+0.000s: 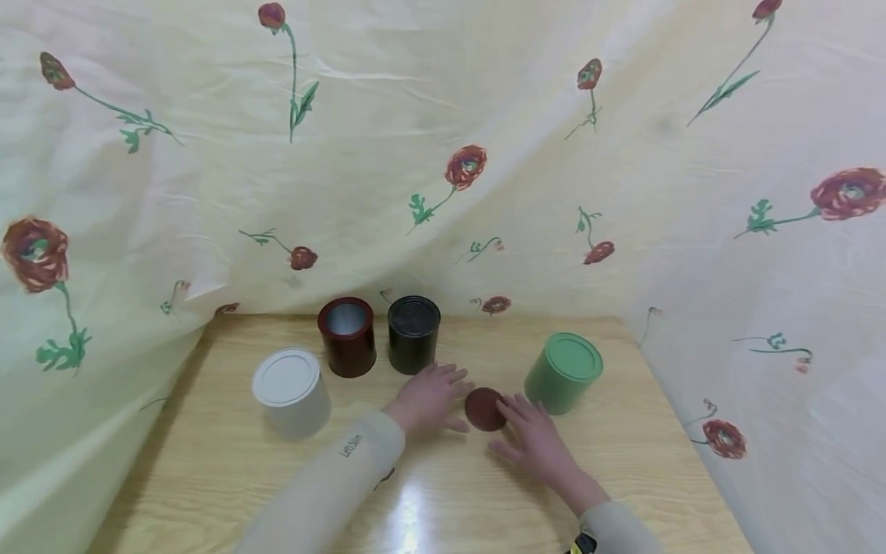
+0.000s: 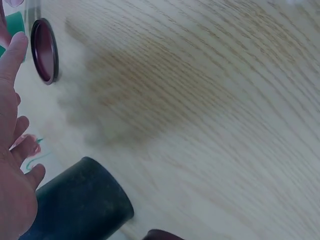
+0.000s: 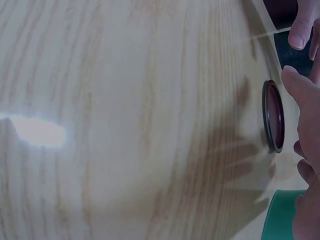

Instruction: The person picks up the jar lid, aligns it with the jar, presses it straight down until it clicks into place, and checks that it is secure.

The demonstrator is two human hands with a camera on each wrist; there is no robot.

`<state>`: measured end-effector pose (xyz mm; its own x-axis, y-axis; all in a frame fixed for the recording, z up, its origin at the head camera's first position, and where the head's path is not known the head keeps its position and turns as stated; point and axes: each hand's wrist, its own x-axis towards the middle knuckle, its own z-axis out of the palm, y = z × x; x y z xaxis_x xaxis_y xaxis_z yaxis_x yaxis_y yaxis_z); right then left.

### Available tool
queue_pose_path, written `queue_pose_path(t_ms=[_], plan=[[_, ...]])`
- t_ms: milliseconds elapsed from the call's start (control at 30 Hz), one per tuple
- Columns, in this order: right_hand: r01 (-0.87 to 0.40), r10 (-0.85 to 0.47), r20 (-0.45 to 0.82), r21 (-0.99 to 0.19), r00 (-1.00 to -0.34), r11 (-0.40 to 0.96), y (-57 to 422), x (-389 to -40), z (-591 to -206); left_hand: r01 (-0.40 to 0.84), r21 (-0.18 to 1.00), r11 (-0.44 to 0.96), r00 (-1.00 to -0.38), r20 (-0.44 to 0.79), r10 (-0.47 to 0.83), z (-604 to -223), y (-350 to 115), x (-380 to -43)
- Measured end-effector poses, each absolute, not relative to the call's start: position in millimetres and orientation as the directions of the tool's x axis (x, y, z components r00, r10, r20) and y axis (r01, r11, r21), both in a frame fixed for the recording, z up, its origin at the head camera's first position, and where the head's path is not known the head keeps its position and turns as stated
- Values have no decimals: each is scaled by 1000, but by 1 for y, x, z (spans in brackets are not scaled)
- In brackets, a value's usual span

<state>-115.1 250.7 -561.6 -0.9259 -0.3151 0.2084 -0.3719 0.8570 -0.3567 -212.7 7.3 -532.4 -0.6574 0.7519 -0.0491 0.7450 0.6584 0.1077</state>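
A round dark red lid [image 1: 484,408] lies flat on the table between the two hands; the left wrist view also shows this lid [image 2: 46,52]. Just left of it hovers the left hand [image 1: 431,396], fingers spread and holding nothing, near the black can [image 1: 412,338]. From the right comes the right hand [image 1: 531,442], its fingers loosely extended. Its fingertips overlap the lid's right edge in the head view, but in the right wrist view they stand apart from the lid [image 3: 275,117]. Beside the black can stands a dark red can [image 1: 349,350] with an open top.
On the left stands a white can [image 1: 296,404] with its lid on. A lidded green can [image 1: 562,377] stands right of the lid, close to the right hand. Flower-patterned cloth [image 1: 374,192] hangs behind and beside the wooden table [image 1: 228,492].
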Motion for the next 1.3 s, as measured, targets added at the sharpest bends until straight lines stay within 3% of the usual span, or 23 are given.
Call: queue_pose_path(t_ms=[467, 1300], plan=[[-350, -297, 195, -362, -935, 864, 253, -110, -575, 719, 138, 681, -686, -18, 728, -558, 18, -217], [-336, -294, 165, -365, -941, 868, 255, -114, -584, 711, 102, 696, -692, -76, 718, -569, 31, -220]])
